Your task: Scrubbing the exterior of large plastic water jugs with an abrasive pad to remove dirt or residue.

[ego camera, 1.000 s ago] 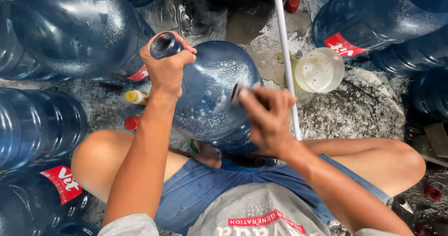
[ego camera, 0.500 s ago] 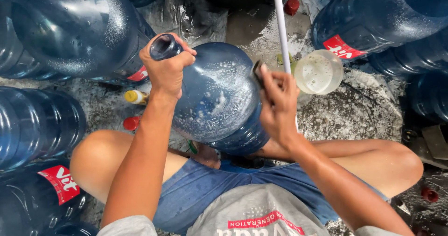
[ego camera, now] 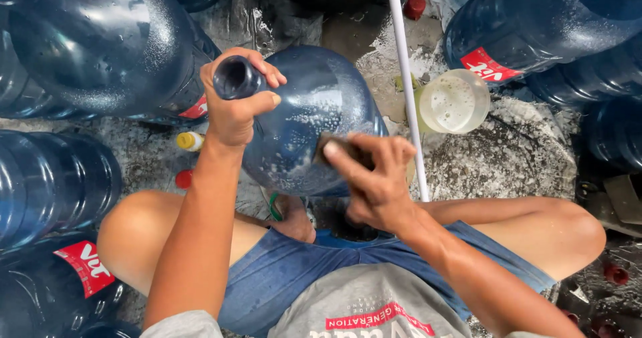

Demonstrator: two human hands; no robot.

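Wet grey concrete floor, foam-flecked and puddled. Crowded with big blue water jugs: one beyond the left hand, more stacked outward of it, others up past the right hand. Thin white pipe running just outward of the right hand; beside it, a soapy translucent cup. Red caps scattered about. Soft daylight, no hard shadows.

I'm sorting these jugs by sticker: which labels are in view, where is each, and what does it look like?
Label: on the jug at upper right; red slanted patch, white lettering.
Label: on the jug at lower left; red patch, white lettering.
Label: on the big jug behind the left hand; red sliver, mostly hidden.
Shirt print: bottom centre; red bar on grey.
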